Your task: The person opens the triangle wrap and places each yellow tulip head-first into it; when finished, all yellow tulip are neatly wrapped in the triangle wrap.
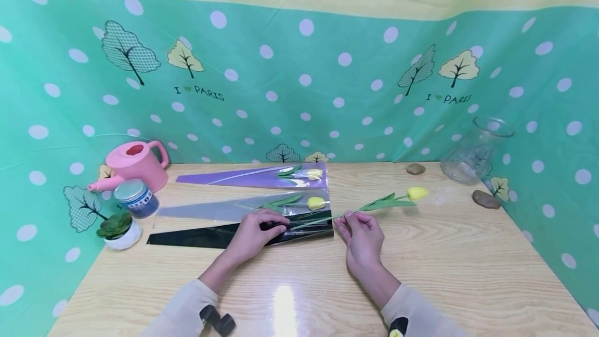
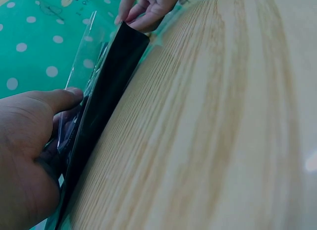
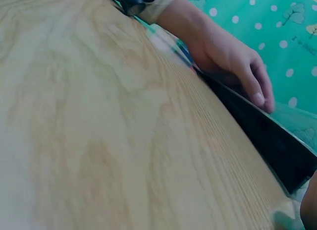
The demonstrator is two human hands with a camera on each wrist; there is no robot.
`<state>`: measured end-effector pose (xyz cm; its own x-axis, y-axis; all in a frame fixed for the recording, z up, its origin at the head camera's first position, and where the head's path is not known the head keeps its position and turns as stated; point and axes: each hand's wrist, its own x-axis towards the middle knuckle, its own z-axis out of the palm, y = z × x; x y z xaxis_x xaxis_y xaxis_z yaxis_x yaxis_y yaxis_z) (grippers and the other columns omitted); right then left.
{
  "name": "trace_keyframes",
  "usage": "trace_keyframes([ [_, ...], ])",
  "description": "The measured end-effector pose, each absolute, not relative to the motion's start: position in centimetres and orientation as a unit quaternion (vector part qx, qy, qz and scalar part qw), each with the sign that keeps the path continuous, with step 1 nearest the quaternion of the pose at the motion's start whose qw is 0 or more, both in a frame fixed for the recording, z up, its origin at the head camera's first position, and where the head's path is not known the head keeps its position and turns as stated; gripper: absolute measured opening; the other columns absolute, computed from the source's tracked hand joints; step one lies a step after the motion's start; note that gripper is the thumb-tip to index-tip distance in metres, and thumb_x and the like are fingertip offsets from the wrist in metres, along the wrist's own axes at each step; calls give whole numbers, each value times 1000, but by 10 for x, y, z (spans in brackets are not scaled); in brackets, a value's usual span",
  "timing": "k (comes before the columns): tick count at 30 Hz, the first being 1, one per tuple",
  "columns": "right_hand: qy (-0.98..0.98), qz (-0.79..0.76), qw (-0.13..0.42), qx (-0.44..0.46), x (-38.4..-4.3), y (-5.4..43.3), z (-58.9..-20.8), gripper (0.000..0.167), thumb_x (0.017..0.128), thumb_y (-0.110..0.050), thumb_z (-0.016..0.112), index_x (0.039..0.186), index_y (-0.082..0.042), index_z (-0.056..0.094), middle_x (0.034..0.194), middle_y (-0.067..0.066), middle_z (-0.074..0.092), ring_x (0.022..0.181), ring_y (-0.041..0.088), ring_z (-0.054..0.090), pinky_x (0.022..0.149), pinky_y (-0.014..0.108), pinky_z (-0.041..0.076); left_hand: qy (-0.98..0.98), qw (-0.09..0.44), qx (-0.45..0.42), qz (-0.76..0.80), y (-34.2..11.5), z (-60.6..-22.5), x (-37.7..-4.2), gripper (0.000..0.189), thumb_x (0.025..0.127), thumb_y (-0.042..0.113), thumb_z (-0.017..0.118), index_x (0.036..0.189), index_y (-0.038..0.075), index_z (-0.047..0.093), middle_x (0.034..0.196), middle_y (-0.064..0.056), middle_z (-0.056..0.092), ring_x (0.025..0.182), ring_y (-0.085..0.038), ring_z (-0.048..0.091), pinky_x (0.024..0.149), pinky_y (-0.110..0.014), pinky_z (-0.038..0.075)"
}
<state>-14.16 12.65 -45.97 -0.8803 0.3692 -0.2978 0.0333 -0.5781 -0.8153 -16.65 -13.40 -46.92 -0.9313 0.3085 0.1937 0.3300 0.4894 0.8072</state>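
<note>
My right hand (image 1: pixel 365 241) pinches the green stem of a yellow artificial tulip (image 1: pixel 418 193), whose bloom points right. The stem's lower end reaches left into the wide mouth of a black flower sleeve (image 1: pixel 196 235) with a clear front. My left hand (image 1: pixel 252 233) grips this sleeve near its middle. In the left wrist view, the thumb of the left hand (image 2: pixel 29 145) lies on the clear film, and the other fingers are mostly hidden. Behind lie a clear greyish sleeve (image 1: pixel 201 210) and a purple sleeve (image 1: pixel 224 177), each with a yellow tulip inside.
At the left stand a pink watering can (image 1: pixel 140 163), a blue lidded jar (image 1: pixel 140 202) and a succulent in a white pot (image 1: pixel 125 239). A glass vase (image 1: pixel 468 160) and two brown stones (image 1: pixel 485 199) are at the far right. A green dotted cloth (image 1: pixel 299 92) hangs behind the table.
</note>
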Motion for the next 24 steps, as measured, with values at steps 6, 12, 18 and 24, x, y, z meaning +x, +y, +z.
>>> trace_keyframes([
  [6,-460,854,87,-228,-139,119,-463,19,97,2,66,110,-1,52,94,6,69,85,17,74,89,35,63,-862,10,-186,-471,-134,-468,-166,17,93,22,79,107,31,81,115,10,76,113,-15,69,90,-29,56],
  [12,-470,849,91,-225,-138,116,-464,14,97,2,67,103,-2,54,91,8,72,81,18,75,83,33,65,-861,13,-189,-473,-133,-467,-166,17,93,21,79,107,31,81,114,9,76,112,-16,69,90,-29,56],
  [18,-475,845,96,-227,-138,114,-464,10,95,4,68,94,-3,60,86,7,73,77,16,75,82,32,65,-860,16,-194,-471,-133,-467,-166,17,92,22,79,107,30,81,114,10,76,112,-16,69,90,-28,56],
  [24,-483,840,96,-228,-137,114,-464,8,94,6,68,97,0,65,87,7,75,78,17,76,81,30,65,-861,19,-191,-471,-133,-468,-166,18,92,19,79,106,30,82,112,10,76,110,-15,69,88,-27,56],
])
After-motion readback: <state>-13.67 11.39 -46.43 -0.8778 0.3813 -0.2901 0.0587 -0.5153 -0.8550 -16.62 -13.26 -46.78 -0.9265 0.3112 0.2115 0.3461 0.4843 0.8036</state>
